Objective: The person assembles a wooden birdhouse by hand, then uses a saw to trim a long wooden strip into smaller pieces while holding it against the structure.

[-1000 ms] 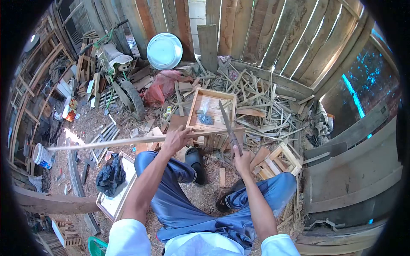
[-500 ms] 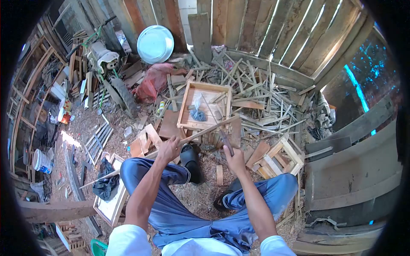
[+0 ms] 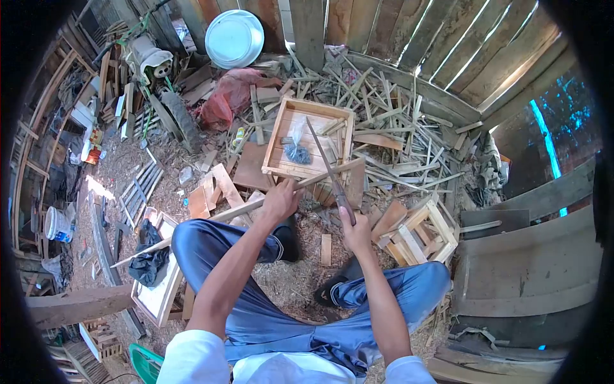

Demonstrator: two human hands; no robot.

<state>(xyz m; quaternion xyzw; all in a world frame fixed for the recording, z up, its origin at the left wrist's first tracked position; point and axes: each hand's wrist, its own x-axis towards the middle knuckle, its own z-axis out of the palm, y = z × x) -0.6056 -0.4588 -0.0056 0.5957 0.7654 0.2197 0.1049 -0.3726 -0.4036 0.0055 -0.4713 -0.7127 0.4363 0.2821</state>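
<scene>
My left hand (image 3: 279, 201) is closed around a long wooden strip (image 3: 313, 182), which slants from the lower left over my knee up to the right. In my right hand (image 3: 356, 232) is the handle of a long-bladed tool (image 3: 327, 161), its dark blade tapering to a tip. The frames do not show whether the blade has teeth. It points up and away, crossing the strip in this view. Beyond my hands stands a shallow wooden box (image 3: 275, 136), with a clear plastic bag of small dark pieces (image 3: 297, 153) inside.
Offcuts (image 3: 409, 150) are heaped by the plank wall. At right are a small wooden frame (image 3: 435, 224) and large boards (image 3: 524, 269). A black plastic bag (image 3: 150, 259) lies on a white panel (image 3: 153, 296) at left. A blue-white basin (image 3: 234, 38) leans at the back.
My left hand has moved right along with its grip on the strip. The blade in my right hand has turned, showing its broad side. The head view has shifted slightly.
</scene>
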